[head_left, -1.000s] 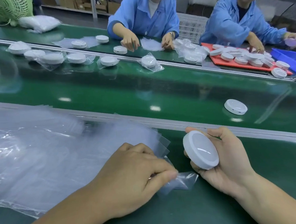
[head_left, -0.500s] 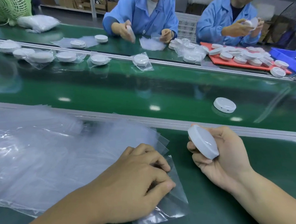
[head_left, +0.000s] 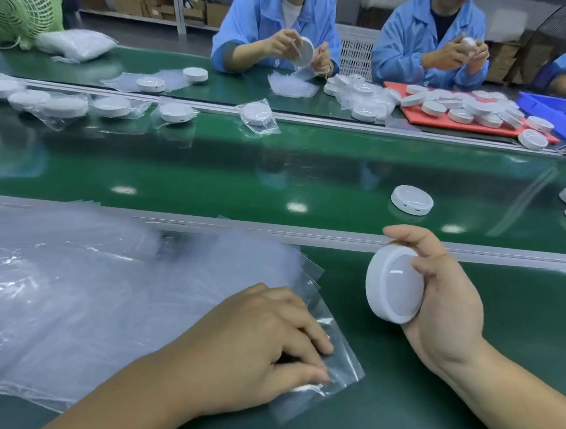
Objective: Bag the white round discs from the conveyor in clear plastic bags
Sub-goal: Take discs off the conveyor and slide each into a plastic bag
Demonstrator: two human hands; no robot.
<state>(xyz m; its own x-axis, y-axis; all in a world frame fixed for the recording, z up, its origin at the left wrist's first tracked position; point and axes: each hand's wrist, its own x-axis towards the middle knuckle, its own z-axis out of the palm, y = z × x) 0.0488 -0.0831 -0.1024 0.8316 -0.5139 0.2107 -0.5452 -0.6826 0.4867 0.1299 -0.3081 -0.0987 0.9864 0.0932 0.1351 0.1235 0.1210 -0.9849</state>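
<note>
view: head
left hand (head_left: 260, 346): fingers curled, thumb and forefinger pinching clear bag (head_left: 343, 357), which lies flat on green worktop (head_left: 421, 395) at the near corner of bag stack (head_left: 96, 294)
right hand (head_left: 449, 306): palm up, fingers wrapped round white disc (head_left: 392, 288); disc tilted on edge, off the worktop, just right of the bag
conveyor (head_left: 238, 170): loose disc (head_left: 412, 200) lies flat beyond right hand
far side: bagged discs (head_left: 257, 114) in a row; red tray (head_left: 443, 126) piled with discs

Across from me I see one blue-coated worker (head_left: 254, 18) and a second worker (head_left: 409, 34) to the right, with a white slatted crate (head_left: 356, 56) between them. A green fan (head_left: 16, 15) stands far left, with cardboard boxes (head_left: 156, 8) on shelves behind. A red tray (head_left: 431, 122) lies just beside a blue tray (head_left: 550, 108).
</note>
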